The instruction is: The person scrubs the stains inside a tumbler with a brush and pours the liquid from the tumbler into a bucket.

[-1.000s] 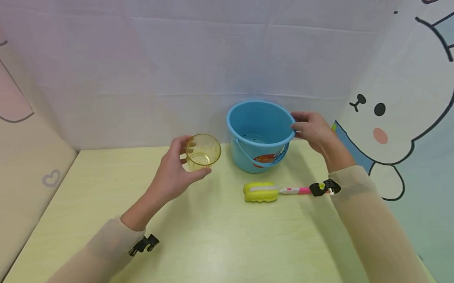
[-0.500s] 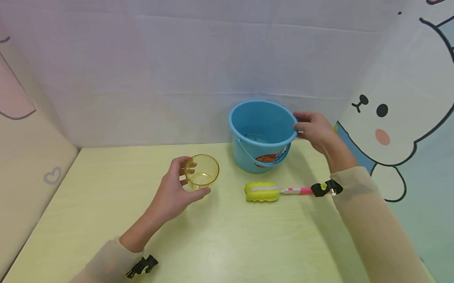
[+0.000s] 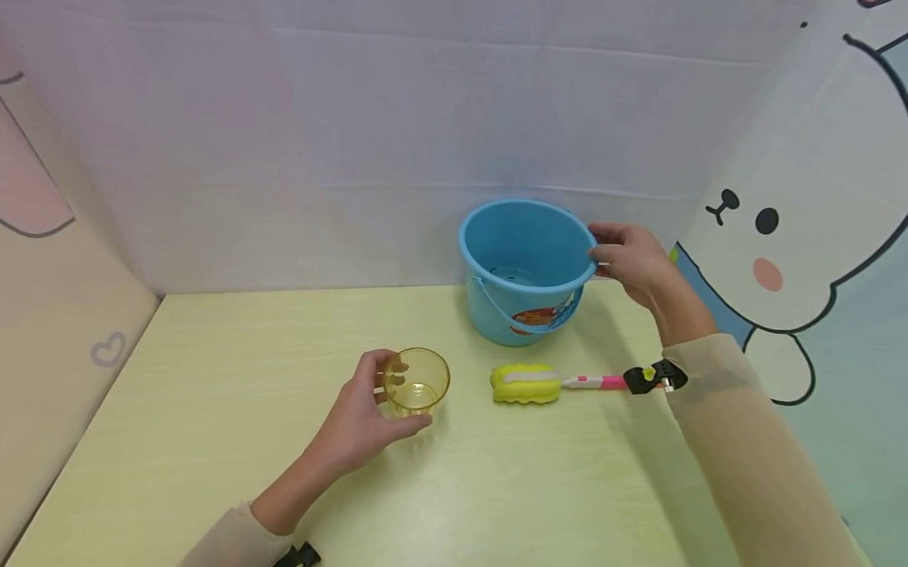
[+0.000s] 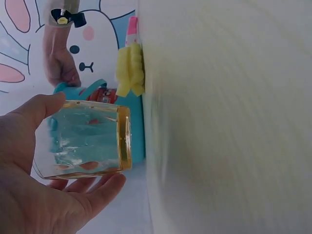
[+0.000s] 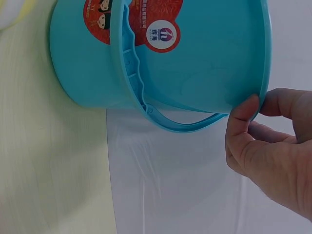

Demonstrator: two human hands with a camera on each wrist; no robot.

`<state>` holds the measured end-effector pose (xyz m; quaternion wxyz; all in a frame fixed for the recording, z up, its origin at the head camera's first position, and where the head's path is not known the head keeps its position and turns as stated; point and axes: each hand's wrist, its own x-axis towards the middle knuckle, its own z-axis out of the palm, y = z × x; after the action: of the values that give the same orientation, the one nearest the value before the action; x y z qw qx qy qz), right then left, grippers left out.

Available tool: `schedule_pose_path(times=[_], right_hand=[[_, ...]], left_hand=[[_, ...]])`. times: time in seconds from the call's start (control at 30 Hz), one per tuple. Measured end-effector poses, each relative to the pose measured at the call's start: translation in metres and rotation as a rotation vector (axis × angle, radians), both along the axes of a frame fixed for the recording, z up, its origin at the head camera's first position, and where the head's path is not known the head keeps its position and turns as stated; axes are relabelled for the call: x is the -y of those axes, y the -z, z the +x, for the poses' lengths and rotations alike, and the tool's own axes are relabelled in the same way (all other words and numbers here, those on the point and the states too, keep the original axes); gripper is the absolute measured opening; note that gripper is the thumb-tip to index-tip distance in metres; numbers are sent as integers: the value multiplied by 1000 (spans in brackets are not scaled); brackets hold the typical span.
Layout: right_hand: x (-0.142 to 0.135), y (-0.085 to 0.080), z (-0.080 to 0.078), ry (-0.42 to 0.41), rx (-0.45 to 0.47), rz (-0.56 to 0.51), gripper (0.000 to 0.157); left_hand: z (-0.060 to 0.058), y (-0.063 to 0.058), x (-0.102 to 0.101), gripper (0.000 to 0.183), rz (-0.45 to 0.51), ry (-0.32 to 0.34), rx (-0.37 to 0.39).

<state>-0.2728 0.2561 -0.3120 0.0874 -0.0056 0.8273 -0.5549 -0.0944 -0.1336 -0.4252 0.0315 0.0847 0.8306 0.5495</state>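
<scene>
A clear amber-tinted glass [image 3: 416, 399] is upright in my left hand [image 3: 362, 418], with the thumb on its near side and the fingers round its far side. In the left wrist view a narrow gap shows between the glass's thick base [image 4: 125, 139] and the tabletop. Farther back stands a blue bucket [image 3: 501, 310], its handle hanging at the front. My right hand [image 3: 635, 269] pinches the bucket's right rim; the right wrist view shows the thumb and fingers on either side of that rim [image 5: 266, 58].
On the table [image 3: 270, 377], in front of the bucket, lies a yellow sponge brush [image 3: 525, 384] with a pink and white handle [image 3: 593, 382]. A white cloth wall [image 3: 354, 146] rises behind, and a rabbit-print wall [image 3: 801, 245] is at the right.
My left hand has brought the glass down and toward me, away from the bucket, close to the tabletop. The right hand stays on the bucket's rim; the bucket and brush have not moved.
</scene>
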Motion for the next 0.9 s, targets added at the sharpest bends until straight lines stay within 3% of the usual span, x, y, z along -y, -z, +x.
schedule_pose_path(times=[0.4,0.9], right_hand=[[-1,0,0,3,0,-12,62],[2,-2,1,1,2,-16,62]], left_hand=[[12,13,-5,90,-5,15,47],[17,14,-5,94,-39,48,61]])
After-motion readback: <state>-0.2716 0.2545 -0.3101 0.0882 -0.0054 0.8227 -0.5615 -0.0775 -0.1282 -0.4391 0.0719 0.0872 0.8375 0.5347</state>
